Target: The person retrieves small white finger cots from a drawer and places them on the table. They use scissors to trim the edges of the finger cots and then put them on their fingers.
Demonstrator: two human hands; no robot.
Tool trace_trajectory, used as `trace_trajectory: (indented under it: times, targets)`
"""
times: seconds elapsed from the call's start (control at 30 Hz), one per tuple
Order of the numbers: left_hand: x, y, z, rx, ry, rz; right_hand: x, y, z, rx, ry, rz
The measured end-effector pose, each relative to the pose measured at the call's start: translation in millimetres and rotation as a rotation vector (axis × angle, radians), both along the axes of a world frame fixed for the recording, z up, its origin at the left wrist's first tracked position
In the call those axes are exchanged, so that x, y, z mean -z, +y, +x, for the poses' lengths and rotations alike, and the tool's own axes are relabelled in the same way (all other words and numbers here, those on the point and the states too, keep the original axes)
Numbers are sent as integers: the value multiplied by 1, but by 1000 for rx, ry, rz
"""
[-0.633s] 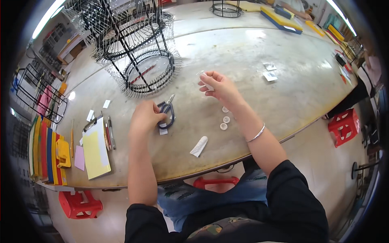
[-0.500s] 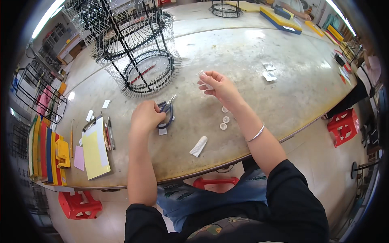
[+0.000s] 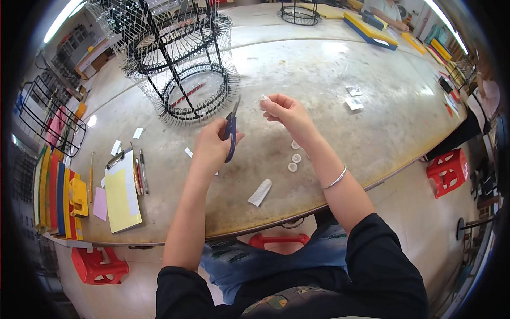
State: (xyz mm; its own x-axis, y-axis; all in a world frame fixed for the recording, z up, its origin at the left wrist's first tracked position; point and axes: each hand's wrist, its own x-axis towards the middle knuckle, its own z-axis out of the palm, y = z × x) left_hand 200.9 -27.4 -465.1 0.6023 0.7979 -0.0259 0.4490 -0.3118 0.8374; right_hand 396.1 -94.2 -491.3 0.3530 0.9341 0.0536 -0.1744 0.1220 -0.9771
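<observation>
My left hand point(image 3: 213, 142) is closed round the dark blue handles of a pair of scissors point(image 3: 232, 133), raised off the table with the blades pointing away from me. To its right, my right hand point(image 3: 287, 112) pinches a small whitish, translucent piece point(image 3: 262, 99) between thumb and fingers; its exact kind is too small to make out. Below the right wrist lie several small white rolled rings point(image 3: 292, 167), which look like rolled finger cots. Nearer the table edge rests a white finger-shaped sleeve point(image 3: 260, 192).
A tall black wire frame with hanging clear beads point(image 3: 186, 90) stands behind my left hand. At left are a clipboard with yellow paper point(image 3: 123, 199), pens point(image 3: 143, 170) and a row of coloured bins point(image 3: 61, 196). Small packets point(image 3: 354, 102) lie at right. Red stools point(image 3: 446, 173) stand below.
My left hand has lifted the scissors off the table and brought them right, towards my right hand. The right hand keeps its pinch in nearly the same place.
</observation>
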Motion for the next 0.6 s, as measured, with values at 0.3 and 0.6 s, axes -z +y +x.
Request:
trace_trajectory:
  times: [0.3, 0.6]
  targets:
    - [30, 0, -3, 128, 83, 656, -6, -1, -5, -21, -54, 43]
    - [16, -3, -4, 184, 137, 467, -8, -4, -10, -99, -229, 91]
